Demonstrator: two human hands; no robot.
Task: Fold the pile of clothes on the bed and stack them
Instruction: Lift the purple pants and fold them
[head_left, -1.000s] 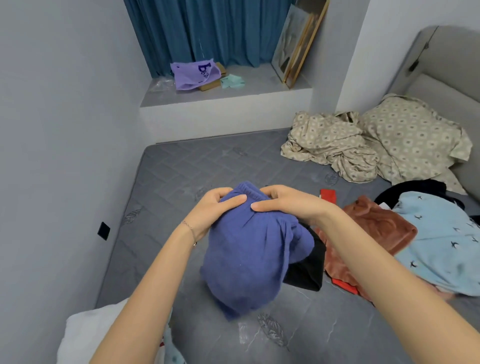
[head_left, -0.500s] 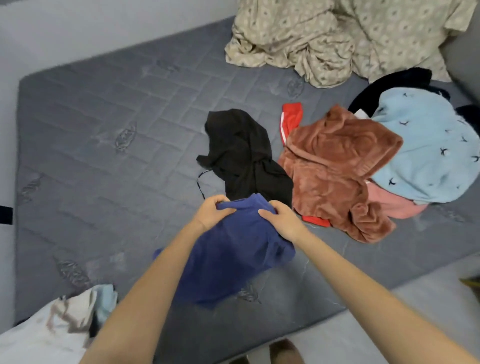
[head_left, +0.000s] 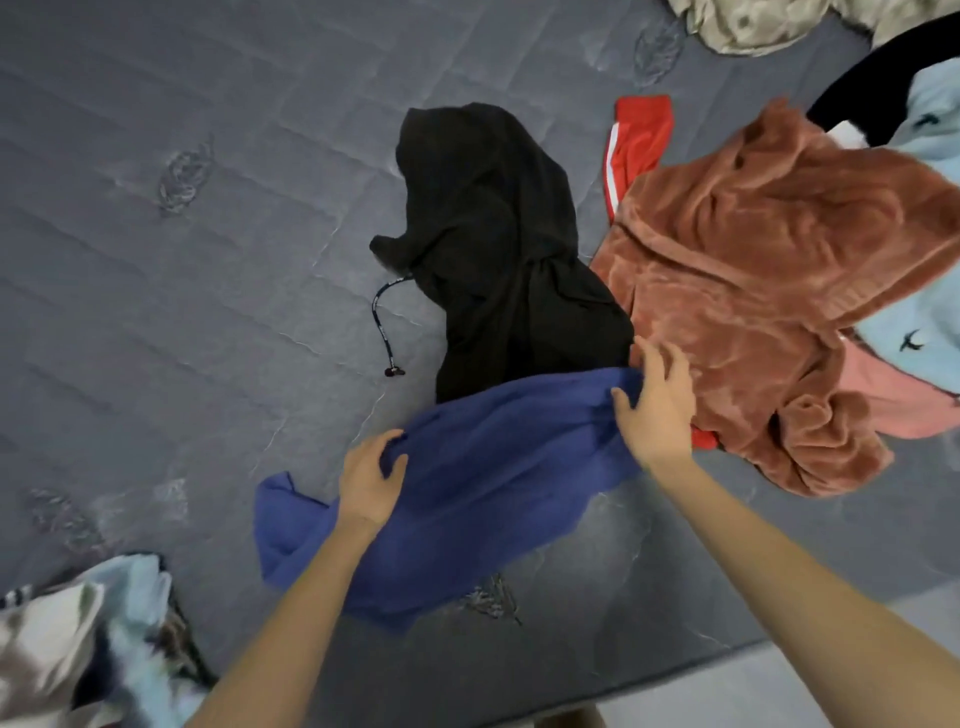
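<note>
The dark blue soft knit garment (head_left: 493, 467) lies spread on the grey quilted mattress (head_left: 182, 260), near the bed's near edge. Its far edge is stretched between two hands set well apart. The left hand (head_left: 369, 480) pinches that edge towards the left, and the right hand (head_left: 657, 402) grips its right end, thumb on the cloth.

The main risk is a tangle. The blue fabric's far edge overlaps the near end of the crumpled black garment with a drawstring (head_left: 498, 249), and the right hand's fingers reach over to where that garment meets the rust-brown fleece garment (head_left: 753, 270). A pull or fold from here could drag either one along, or trap the cord inside the fold.

The left end of the blue garment is bunched beside the left forearm — left unsmoothed, it would probably leave a lumpy fold that stacks badly.

The near hem lies close to the mattress edge, so a tug towards the person may slide it off. The heap of pale blue and white cloth (head_left: 78, 649) at the near left leaves little room to shift leftward.
</note>
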